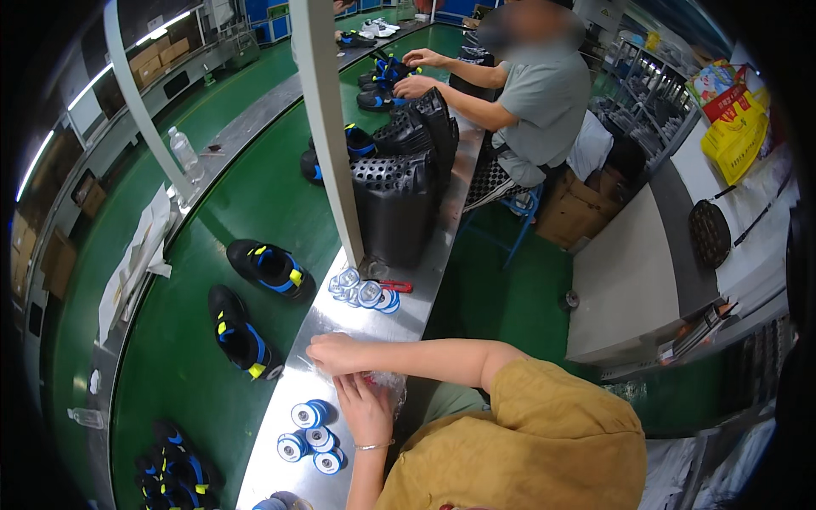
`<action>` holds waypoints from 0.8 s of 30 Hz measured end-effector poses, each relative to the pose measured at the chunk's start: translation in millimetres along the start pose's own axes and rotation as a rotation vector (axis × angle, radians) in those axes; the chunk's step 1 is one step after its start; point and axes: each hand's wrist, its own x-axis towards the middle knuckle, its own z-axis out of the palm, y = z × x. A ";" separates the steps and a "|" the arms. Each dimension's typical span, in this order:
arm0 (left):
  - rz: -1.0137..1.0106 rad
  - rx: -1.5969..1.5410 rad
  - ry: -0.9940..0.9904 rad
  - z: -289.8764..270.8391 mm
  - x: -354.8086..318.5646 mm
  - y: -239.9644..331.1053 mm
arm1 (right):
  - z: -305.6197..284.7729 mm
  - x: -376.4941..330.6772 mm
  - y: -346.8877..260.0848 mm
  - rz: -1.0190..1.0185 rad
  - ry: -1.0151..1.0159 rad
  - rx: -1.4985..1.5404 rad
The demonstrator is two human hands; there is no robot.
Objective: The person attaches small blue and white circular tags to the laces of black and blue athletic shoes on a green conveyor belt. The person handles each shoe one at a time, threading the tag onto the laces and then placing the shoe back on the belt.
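Both my hands are close together over the metal ledge along the green conveyor. My right hand [336, 353], on the upper arm, has its fingers bent and closed; what is in them is hidden. Just below it, my left hand [365, 412], with a thin bracelet at the wrist, has its fingers curled at a crumpled clear plastic bag [392, 384] with some red showing. Nearest the left hand stand several spool-like blue-and-white round pieces [320, 439]. Beyond the right hand are clear round pieces [344, 285], more blue-rimmed discs [388, 301] and a red cutter-like tool [395, 286].
Black shoes with blue and yellow trim [272, 268] sit on the green belt [183, 340]. A pale post [327, 144] rises from the ledge beside tall black perforated containers [395, 208]. Farther along, a seated co-worker [544, 110] handles shoes. A cardboard box [578, 208] stands behind.
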 end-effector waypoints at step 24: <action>0.036 0.112 -0.064 0.3 6.3 2.7 | -72.5 -23.0 -21.7 -0.377 0.886 0.632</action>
